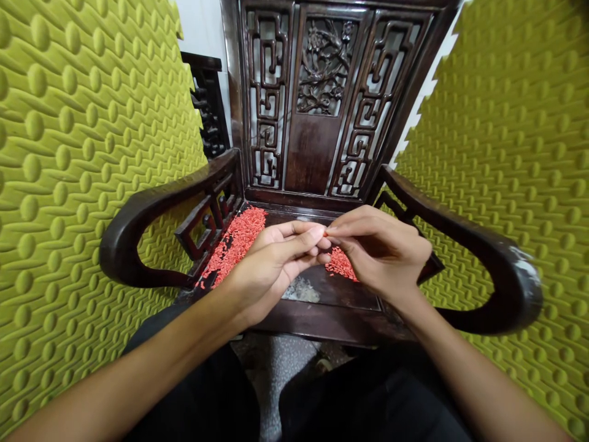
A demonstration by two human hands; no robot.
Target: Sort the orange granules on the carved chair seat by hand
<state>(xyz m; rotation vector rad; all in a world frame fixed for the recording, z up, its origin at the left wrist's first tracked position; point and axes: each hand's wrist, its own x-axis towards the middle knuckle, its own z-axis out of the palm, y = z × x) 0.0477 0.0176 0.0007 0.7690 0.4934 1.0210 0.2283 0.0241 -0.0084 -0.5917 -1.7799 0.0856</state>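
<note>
My left hand (276, 261) and my right hand (380, 248) meet fingertip to fingertip over the seat of a dark carved wooden chair (317, 288). Between their pinched fingers sits one small red piece (325, 233). A large heap of the same red pieces (234, 242) lies on the seat's left side, by the armrest. A smaller heap of red pieces (341, 265) lies under my right hand. A little pile of pale greyish bits (301, 290) rests on the seat below my left hand.
The chair has a carved backrest (322, 92) and curved armrests on the left (161, 205) and right (469, 239). Olive-green bumpy foam panels (83, 153) stand on both sides. My dark-trousered knees (216, 393) are at the seat's front edge, over speckled floor.
</note>
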